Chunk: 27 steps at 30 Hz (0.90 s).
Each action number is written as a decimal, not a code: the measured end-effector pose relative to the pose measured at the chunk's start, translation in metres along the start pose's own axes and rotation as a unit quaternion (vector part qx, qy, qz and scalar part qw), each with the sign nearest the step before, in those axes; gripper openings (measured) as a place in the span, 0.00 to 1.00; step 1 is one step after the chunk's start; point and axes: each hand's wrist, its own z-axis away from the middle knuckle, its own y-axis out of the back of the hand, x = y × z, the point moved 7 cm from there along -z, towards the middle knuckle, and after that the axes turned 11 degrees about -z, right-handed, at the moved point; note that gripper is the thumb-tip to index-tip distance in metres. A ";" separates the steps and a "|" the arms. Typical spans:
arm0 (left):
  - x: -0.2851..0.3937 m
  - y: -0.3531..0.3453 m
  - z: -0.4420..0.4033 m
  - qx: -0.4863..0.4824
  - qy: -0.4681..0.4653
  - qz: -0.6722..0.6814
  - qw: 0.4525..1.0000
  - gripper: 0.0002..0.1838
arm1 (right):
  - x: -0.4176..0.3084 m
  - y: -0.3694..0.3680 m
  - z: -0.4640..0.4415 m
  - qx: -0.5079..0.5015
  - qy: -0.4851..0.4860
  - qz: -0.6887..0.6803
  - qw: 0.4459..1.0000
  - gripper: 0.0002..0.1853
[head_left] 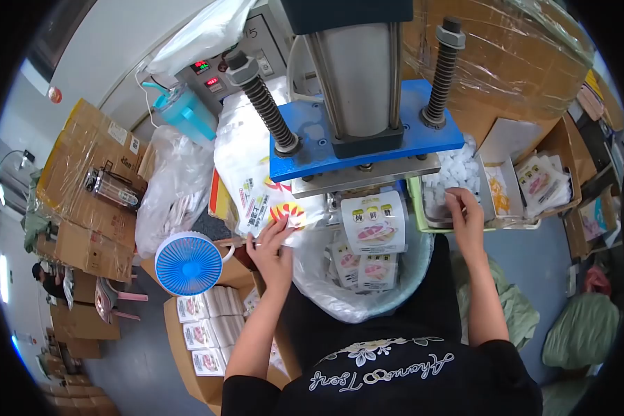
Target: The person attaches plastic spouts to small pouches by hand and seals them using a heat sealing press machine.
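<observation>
While the left hand (272, 255) reaches to the lower edge of the printed bags (246, 159), its fingers are bent and loosely spread, with the fingertips at the glossy film; whether they pinch a bag or only rest on it, I cannot tell. The right hand (467, 220) is at the near side of a green-rimmed tray (414, 201), its thumb and forefinger drawn close together beside the small white plastic pieces (459, 170); whether a piece is between them cannot be made out. Between the two hands, one printed bag (373, 225) lies face up below the blue plate (367, 132) of a press, extending over a round bin lined with clear plastic (336, 308). More bags (369, 270) lie inside that bin. To the right of the white pieces are some orange pieces (498, 192) in a narrow compartment, and beyond them a cardboard box (567, 139) holds further printed bags. Just beside the left hand stands a small blue-and-white fan (188, 263), and beneath it an open carton (180, 350) contains bundled bags (211, 329) in rows. A turquoise cup (187, 112) is near the far end of the bag pile.
</observation>
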 end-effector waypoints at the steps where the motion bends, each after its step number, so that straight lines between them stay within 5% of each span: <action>1: -0.006 0.007 -0.002 0.019 0.026 0.058 0.998 0.16 | -0.001 0.001 0.001 0.002 -0.001 0.004 1.000 0.08; 3: 0.007 0.035 -0.005 0.086 0.055 0.176 0.979 0.03 | -0.008 -0.001 -0.001 -0.023 0.018 -0.014 0.999 0.11; 7: 0.040 0.013 0.026 -0.079 0.226 0.439 0.866 0.05 | -0.032 -0.024 0.008 -0.044 -0.033 -0.076 0.996 0.13; 15: 0.070 -0.051 0.073 -0.171 0.243 0.445 0.845 0.08 | -0.098 -0.101 0.039 -0.264 0.123 -0.041 0.956 0.10; 20: 0.073 -0.067 0.082 -0.285 0.217 0.469 0.807 0.11 | -0.079 -0.106 0.055 -0.376 0.121 0.010 0.918 0.11; 23: 0.079 -0.069 0.065 -0.277 0.221 0.473 0.806 0.12 | -0.078 -0.095 0.043 -0.337 0.078 -0.001 0.938 0.15; 25: 0.087 -0.075 0.054 -0.276 0.230 0.482 0.799 0.13 | -0.089 -0.075 0.027 -0.213 0.106 -0.022 0.971 0.19; 27: 0.089 -0.082 0.035 -0.239 0.306 0.562 0.730 0.14 | -0.079 -0.059 0.017 -0.161 0.060 -0.039 0.984 0.17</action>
